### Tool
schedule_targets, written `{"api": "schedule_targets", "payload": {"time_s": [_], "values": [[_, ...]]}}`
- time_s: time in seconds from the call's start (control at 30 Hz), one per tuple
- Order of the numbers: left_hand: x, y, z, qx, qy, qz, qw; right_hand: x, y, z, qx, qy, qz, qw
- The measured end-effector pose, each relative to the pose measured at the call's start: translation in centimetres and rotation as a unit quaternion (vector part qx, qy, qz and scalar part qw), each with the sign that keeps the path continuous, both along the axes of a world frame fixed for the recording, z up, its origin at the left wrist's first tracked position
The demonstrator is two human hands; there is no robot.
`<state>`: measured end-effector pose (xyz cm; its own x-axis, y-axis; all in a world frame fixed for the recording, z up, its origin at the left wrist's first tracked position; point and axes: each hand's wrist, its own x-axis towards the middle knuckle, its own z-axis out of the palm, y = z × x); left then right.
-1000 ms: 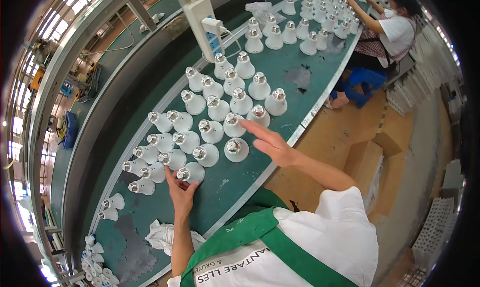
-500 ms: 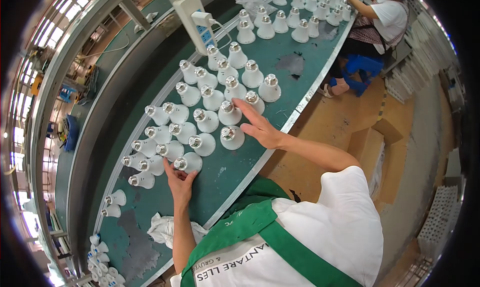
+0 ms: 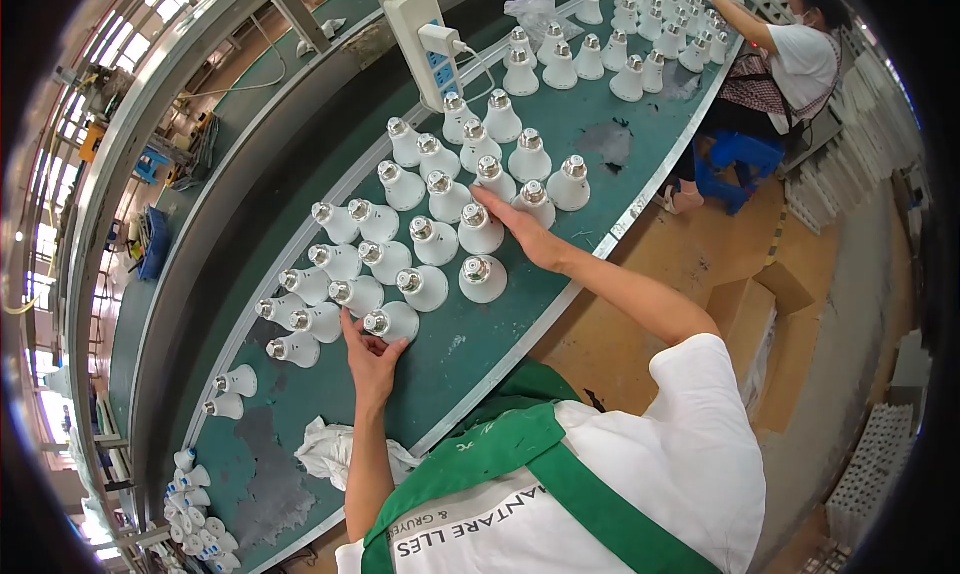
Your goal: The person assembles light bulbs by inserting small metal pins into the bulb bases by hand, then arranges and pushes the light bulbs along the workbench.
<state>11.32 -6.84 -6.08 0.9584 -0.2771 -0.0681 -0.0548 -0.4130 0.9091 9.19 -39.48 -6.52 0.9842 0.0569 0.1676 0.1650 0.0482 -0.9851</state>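
White bulbs with silver caps stand in loose rows on the green worktop (image 3: 430, 369). My left hand (image 3: 372, 369) rests at the near edge of a bulb (image 3: 398, 324), thumb and forefinger apart on either side of its wide base, other fingers partly curled. My right hand (image 3: 530, 236) reaches in from the right with its fingers extended. Its fingertips are between a bulb (image 3: 481, 236) and the bulbs behind it, and its thumb is hidden. Nearest below that hand stands another bulb (image 3: 484, 282). Neither hand lifts anything.
A power strip (image 3: 416, 44) with a plugged-in adapter hangs over the far edge. A white cloth (image 3: 330, 452) lies at the near edge. More bulbs (image 3: 200, 514) are heaped lower left. A seated co-worker (image 3: 795, 69) handles bulbs upper right. A cardboard box (image 3: 745, 319) stands on the floor.
The view has shifted slightly. My right hand has moved farther across the worktop, its fingers now behind the bulb they were beside. My left hand stays by the same bulb.
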Motion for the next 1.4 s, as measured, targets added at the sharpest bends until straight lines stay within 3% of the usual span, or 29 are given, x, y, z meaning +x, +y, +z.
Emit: {"api": "schedule_targets", "payload": {"time_s": [0.43,0.77,1.07,1.4], "values": [[-0.1,-0.1,0.1,-0.014,-0.002,0.013,1.0,3.7,-3.9,-1.0,-0.035,0.03,-0.025,0.999],[-0.1,-0.1,-0.2,-0.046,0.009,0.023,0.999,6.3,-10.2,-0.1,-0.053,0.008,0.034,0.998],[-0.2,-0.3,0.4,-0.049,0.021,0.027,0.998,8.5,-17.3,0.7,0.101,0.068,0.165,0.979],[-0.3,-0.4,0.7,-0.023,0.026,0.033,0.999,10.3,-22.8,0.2,0.167,0.083,0.107,0.977]]}}
